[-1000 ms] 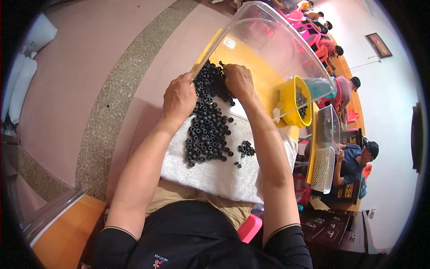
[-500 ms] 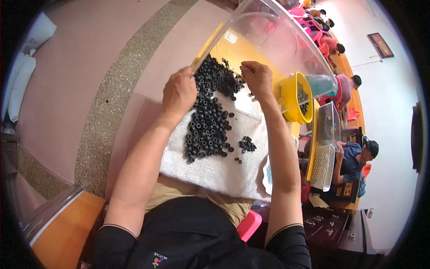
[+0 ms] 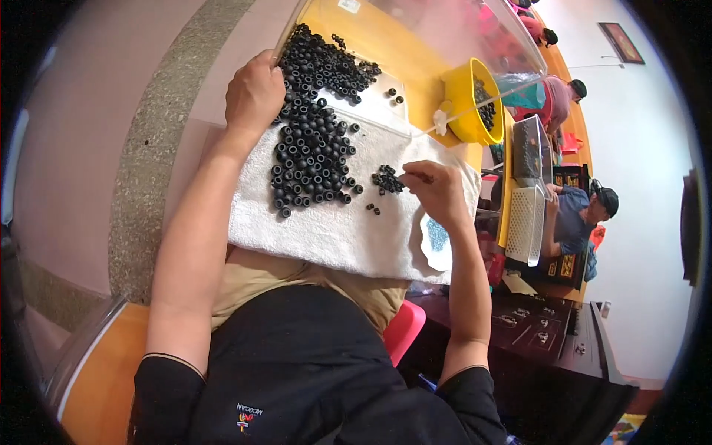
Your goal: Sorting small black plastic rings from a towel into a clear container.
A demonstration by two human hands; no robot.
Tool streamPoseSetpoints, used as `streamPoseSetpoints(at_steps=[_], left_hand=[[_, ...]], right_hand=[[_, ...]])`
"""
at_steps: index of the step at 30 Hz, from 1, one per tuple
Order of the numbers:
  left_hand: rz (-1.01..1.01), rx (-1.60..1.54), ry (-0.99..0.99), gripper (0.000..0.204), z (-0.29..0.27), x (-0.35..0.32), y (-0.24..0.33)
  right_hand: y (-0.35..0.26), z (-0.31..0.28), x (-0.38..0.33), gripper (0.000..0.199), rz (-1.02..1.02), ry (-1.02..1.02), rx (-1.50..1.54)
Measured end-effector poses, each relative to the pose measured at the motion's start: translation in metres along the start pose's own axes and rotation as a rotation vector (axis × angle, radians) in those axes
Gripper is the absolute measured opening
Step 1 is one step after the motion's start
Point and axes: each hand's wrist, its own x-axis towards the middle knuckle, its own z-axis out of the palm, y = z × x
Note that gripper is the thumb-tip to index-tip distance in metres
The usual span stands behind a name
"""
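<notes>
Right hand [image 3: 441, 190] had shifted work to the small bead pile [image 3: 386, 179], fingers [image 3: 415, 167] pinched, contents unclear. Left hand [image 3: 255, 93] gripped the clear bin [image 3: 386, 123].

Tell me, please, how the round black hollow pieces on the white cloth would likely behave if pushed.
The round black hollow pieces would probably roll apart, being ball-shaped and loosely heaped. Their open holes suggest they may feel light for their size. The textured white cloth beneath would likely slow them.
</notes>
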Motion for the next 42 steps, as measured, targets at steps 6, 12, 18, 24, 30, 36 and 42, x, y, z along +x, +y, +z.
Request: streamPoseSetpoints(at_steps=[6, 12, 18, 24, 30, 36, 42], left_hand=[[0.031, 0.011, 0.005, 0.025, 0.001, 0.001, -0.007], [0.036, 0.014, 0.012, 0.024, 0.002, 0.001, -0.005], [0.058, 0.030, 0.002, 0.024, 0.003, 0.003, -0.008], [0.024, 0.036, 0.007, 0.026, 0.002, 0.002, -0.007], [0.048, 0.038, -0.002, 0.027, 0.004, 0.004, -0.009], [0.032, 0.023, 0.014, 0.026, 0.006, 0.006, -0.012], [0.027, -0.014, 0.023, 0.027, 0.006, 0.005, -0.010]], right_hand=[[0.003, 0.019, -0.018, 0.018, -0.060, 0.032, 0.019], [0.000, 0.021, -0.024, 0.020, -0.104, 0.085, -0.063], [0.006, 0.024, -0.035, 0.021, -0.190, 0.170, 0.050], [-0.002, 0.026, -0.046, 0.020, -0.161, 0.217, 0.191], [-0.005, 0.034, -0.055, 0.024, -0.211, 0.217, 0.030], [-0.017, 0.058, -0.055, 0.020, -0.289, 0.137, -0.236], [-0.007, 0.052, -0.049, 0.010, -0.265, 0.216, -0.290]])
